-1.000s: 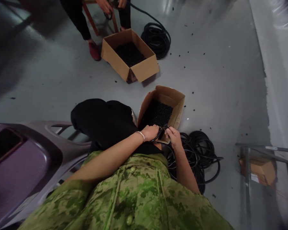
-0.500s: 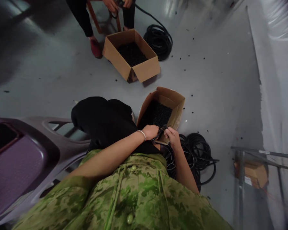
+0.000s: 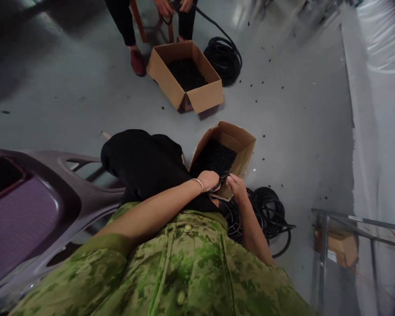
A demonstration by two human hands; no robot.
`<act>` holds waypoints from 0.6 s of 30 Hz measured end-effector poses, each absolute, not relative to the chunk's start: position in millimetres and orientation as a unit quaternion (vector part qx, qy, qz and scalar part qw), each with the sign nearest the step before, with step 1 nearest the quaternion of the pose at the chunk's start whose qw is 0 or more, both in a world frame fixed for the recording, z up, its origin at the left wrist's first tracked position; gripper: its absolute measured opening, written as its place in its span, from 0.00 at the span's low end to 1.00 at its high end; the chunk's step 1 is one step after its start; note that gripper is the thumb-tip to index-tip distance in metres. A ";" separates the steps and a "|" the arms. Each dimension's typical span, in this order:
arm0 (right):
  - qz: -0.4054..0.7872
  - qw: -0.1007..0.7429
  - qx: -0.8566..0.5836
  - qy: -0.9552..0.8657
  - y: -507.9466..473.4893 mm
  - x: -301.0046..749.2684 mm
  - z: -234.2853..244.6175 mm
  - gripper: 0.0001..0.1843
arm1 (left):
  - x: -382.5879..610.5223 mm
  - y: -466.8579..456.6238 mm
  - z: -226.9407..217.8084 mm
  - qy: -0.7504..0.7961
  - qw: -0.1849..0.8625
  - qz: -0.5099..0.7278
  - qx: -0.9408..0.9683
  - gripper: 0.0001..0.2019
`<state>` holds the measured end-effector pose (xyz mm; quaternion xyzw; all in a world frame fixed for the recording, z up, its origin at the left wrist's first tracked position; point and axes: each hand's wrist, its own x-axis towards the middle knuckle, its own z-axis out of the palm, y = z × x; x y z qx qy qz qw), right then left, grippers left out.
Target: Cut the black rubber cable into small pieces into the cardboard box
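Observation:
My left hand (image 3: 209, 179), a bracelet at its wrist, is closed around dark scissors; a looped black handle (image 3: 213, 189) curves out below the fingers. Their blades point right and are mostly hidden. Facing it, my right hand (image 3: 237, 186) pinches the end of a black cord at the blade tips; the rest of that cord is hard to follow. Both hands are over the near edge of an open cardboard box (image 3: 245, 153), which holds many small black pieces (image 3: 219, 157). Beside my right forearm lies a tangled coil of black cord (image 3: 271, 208).
Across from me a seated person's hands (image 3: 164, 8) work above another cardboard box (image 3: 206, 97) of black pieces, with a cord coil (image 3: 224, 61) beside it. A purple chair (image 3: 29, 219) carrying a phone (image 3: 3, 177) is at left. A metal frame (image 3: 322, 259) stands right.
The view has shifted slightly, so the boxes and the chair sit a little differently in it. My hands stay together over the near box, with the left turned slightly.

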<state>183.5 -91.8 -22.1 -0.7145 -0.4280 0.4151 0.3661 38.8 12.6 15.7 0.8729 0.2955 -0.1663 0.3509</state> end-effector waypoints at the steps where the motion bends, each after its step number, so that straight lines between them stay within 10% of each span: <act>1: 0.415 0.359 -0.718 -0.429 -89.7 185.6 -23.0 0.21 | 39.6 12.8 15.2 0.294 0.345 -0.159 0.877 0.16; 18: 0.372 0.312 -0.760 -0.431 -81.0 182.8 -47.0 0.18 | 42.5 21.0 12.7 0.307 0.322 -0.231 0.865 0.22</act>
